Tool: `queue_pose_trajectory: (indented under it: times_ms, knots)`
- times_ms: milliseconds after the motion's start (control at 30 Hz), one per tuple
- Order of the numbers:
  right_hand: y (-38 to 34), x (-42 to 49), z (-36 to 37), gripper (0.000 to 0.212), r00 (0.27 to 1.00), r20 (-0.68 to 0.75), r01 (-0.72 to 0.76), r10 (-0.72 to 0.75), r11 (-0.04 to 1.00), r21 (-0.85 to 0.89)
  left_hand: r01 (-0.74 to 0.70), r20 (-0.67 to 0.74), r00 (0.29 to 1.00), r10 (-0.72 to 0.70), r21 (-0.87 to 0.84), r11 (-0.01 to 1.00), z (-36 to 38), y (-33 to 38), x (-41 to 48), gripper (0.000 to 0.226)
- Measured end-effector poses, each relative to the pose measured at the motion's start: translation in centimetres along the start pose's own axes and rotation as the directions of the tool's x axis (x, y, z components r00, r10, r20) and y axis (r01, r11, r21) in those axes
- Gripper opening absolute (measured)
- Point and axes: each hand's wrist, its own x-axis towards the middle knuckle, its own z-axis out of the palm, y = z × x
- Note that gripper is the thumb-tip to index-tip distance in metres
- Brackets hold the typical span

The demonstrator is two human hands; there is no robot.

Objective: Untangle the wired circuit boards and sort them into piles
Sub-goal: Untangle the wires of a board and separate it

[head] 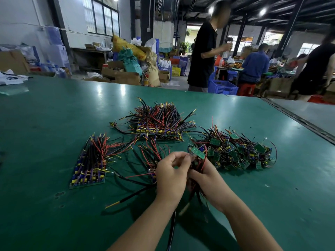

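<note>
Wired circuit boards being sorted on a green tabletop (pixel 54 124). The right hand (pixel 208 180) is curled around a bundle of red and black wires (pixel 198 167), with a small green board (pixel 198 153) at the bundle's top; the left hand (pixel 170 176) is just beside it, fingers bent, fingertips pinching the bundle's upper end. A tangled heap (pixel 235 153) lies just right of the hands; a left pile (pixel 90 160) has its boards aligned; a rear pile (pixel 159 122) lies behind; loose wired boards (pixel 145 160) spread beneath the left hand.

Table (pixel 54 124) green; wires (pixel 159 118) red, black, yellow, purple; circuit boards (pixel 233 153) green; crate (pixel 222 87) blue.
</note>
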Motion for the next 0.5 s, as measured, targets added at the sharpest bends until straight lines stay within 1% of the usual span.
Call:
queue_pose_trajectory:
  times_ms: [33,100,133,167,200,233,300,333,433,500]
  knots:
    - [0.16,-0.07,0.11,0.028,1.0,-0.011,0.011,-0.011,0.998,-0.061,-0.002,0.001,1.0,0.002,-0.005,1.0,0.05,0.08,-0.04,0.021]
    - [0.56,-0.01,0.19,0.009,1.0,-0.007,0.019,-0.02,0.983,-0.184,0.046,-0.014,0.999,-0.047,-0.042,0.998,0.12,0.29,-0.14,0.025]
    - [0.72,0.06,0.22,0.003,1.0,-0.007,0.022,-0.024,0.972,-0.236,0.094,-0.012,0.995,-0.096,-0.094,0.991,0.07,0.4,-0.13,0.027]
    - [0.82,0.11,0.2,0.002,0.999,-0.017,0.028,-0.035,0.954,-0.299,0.156,0.019,0.988,-0.155,-0.172,0.973,0.04,0.53,-0.13,0.03]
    - [0.94,0.12,0.15,0.008,0.997,-0.042,0.039,-0.059,0.93,-0.366,0.226,0.085,0.974,-0.211,-0.239,0.945,-0.02,0.59,-0.16,0.037]
    - [0.92,0.08,0.06,0.014,0.994,-0.067,0.054,-0.091,0.904,-0.425,0.287,0.162,0.954,-0.251,-0.261,0.922,-0.01,0.51,-0.23,0.05]
    - [0.78,-0.04,-0.11,0.017,0.983,-0.11,0.071,-0.146,0.86,-0.505,0.35,0.289,0.913,-0.287,-0.198,0.916,0.12,0.31,-0.58,0.074]
    - [0.66,-0.18,-0.14,0.017,0.981,-0.116,0.069,-0.153,0.845,-0.53,0.351,0.313,0.906,-0.285,-0.177,0.919,0.28,0.32,-0.8,0.081]
    - [0.54,-0.18,-0.5,0.015,0.966,-0.157,0.086,-0.205,0.828,-0.555,0.346,0.261,0.92,-0.292,-0.196,0.917,0.59,0.41,-0.77,0.096]
    - [0.33,-0.15,-0.64,0.017,0.942,-0.195,0.118,-0.272,0.816,-0.565,0.386,0.301,0.898,-0.32,-0.194,0.902,0.67,0.27,-0.78,0.103]
